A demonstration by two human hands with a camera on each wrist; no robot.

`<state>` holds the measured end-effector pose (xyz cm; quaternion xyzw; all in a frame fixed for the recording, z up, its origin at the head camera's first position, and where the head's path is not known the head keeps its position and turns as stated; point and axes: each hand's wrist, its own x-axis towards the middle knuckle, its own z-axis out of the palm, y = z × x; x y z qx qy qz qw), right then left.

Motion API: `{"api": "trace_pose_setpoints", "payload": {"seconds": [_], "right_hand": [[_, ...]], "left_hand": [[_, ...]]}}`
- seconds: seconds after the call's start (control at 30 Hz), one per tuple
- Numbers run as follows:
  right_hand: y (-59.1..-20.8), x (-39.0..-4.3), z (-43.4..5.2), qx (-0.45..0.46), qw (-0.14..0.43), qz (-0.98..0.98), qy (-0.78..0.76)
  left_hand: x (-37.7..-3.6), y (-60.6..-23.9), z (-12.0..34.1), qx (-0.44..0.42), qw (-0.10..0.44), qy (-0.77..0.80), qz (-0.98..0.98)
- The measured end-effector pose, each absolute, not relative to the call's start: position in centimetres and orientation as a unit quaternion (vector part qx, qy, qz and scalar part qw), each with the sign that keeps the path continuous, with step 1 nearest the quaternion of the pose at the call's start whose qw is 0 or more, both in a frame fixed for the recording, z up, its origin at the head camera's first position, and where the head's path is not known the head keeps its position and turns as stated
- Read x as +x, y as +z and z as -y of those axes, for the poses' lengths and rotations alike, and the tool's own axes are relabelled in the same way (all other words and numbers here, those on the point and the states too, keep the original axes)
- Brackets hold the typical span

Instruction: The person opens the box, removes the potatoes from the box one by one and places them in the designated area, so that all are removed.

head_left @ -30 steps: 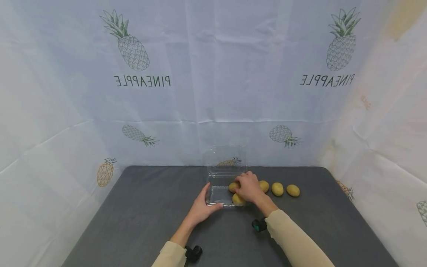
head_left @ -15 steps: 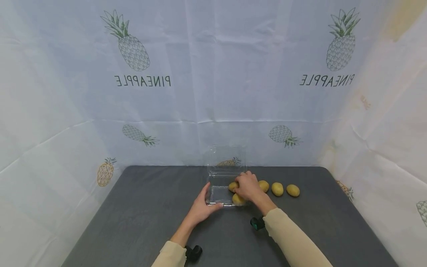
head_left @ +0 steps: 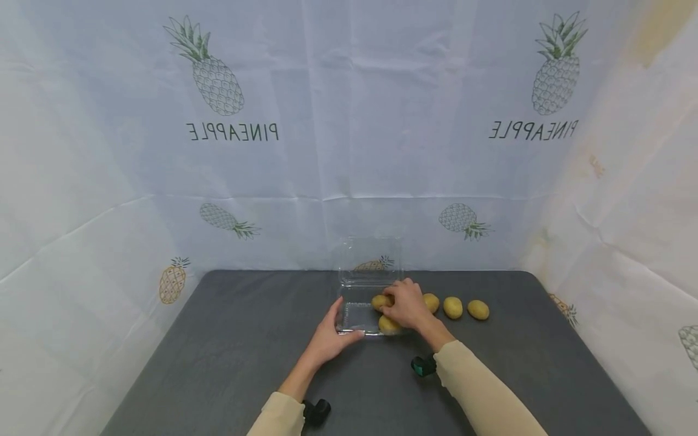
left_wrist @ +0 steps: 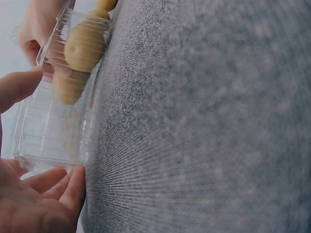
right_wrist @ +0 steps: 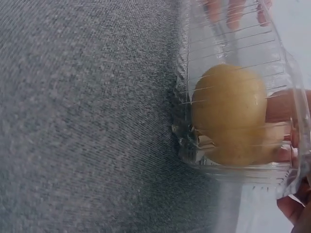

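A clear plastic clamshell container stands with its lid raised at the back. My left hand holds its front left corner, thumb on the front rim and fingers against the left side. Inside, my right hand grips a potato toward the back right, its fingers partly hiding it. Another potato lies in the front right of the container. Through the clear wall, that front potato fills much of the right wrist view. In the left wrist view, the thumb touches the rim.
Three more potatoes lie in a row right of the container: one close to my right hand, a middle one and an outer one. The dark grey table ends at a white pineapple-print curtain.
The potato under my right hand has shifted very slightly left. My left hand and the container keep their places.
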<state>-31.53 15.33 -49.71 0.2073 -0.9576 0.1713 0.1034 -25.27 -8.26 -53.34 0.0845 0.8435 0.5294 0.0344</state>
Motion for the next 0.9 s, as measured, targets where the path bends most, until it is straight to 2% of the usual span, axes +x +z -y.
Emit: {"api": "trace_pose_setpoints", "payload": {"seconds": [0.53,0.9], "right_hand": [[-47.8,-29.7,-16.4,0.207,0.085,0.909,0.350],[-46.5,-27.8,-18.0,0.232,0.088,0.879,0.407]], "left_hand": [[-25.3,-53.3,8.4,0.092,0.034,0.529,-0.843],[-25.2,-53.3,8.4,0.099,0.032,0.527,-0.844]]}}
